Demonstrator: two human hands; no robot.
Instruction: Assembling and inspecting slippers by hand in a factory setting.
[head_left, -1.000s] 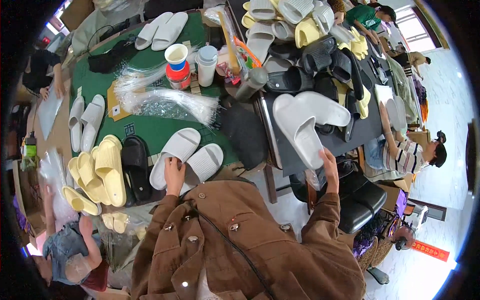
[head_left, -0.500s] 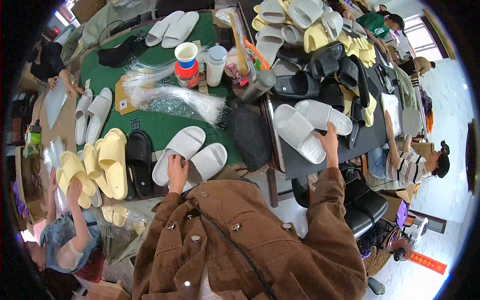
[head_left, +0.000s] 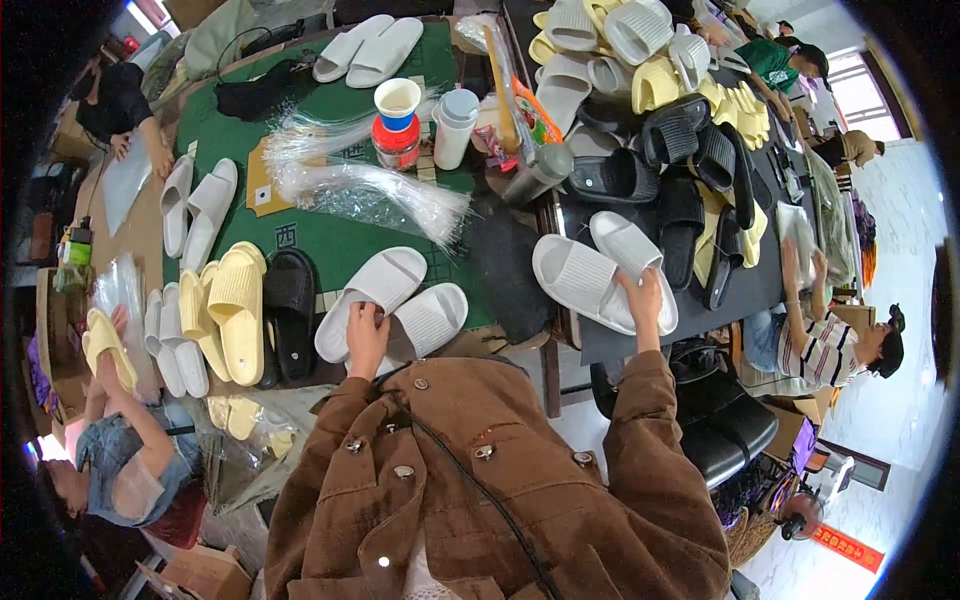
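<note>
My left hand (head_left: pixel 366 336) rests on the heel of a white slipper (head_left: pixel 372 296) lying on the green table mat (head_left: pixel 340 236); its mate (head_left: pixel 428 320) lies just to the right. My right hand (head_left: pixel 642 300) grips a second pair of white slippers (head_left: pixel 585 279) on the dark table (head_left: pixel 640 340) to the right, fingers curled over the nearer one's heel. Both brown jacket sleeves reach up from the lower edge.
A heap of white, yellow and black slippers (head_left: pixel 660 90) fills the dark table. Clear plastic bags (head_left: pixel 370 190), cups (head_left: pixel 398 100) and a bottle (head_left: pixel 455 125) lie on the mat. Yellow and black slippers (head_left: pixel 235 305) sit left. Other people work at left (head_left: pixel 120 460) and right (head_left: pixel 830 340).
My right hand has slid with the white pair along the dark table toward me. My left hand stays on the white slipper on the mat.
</note>
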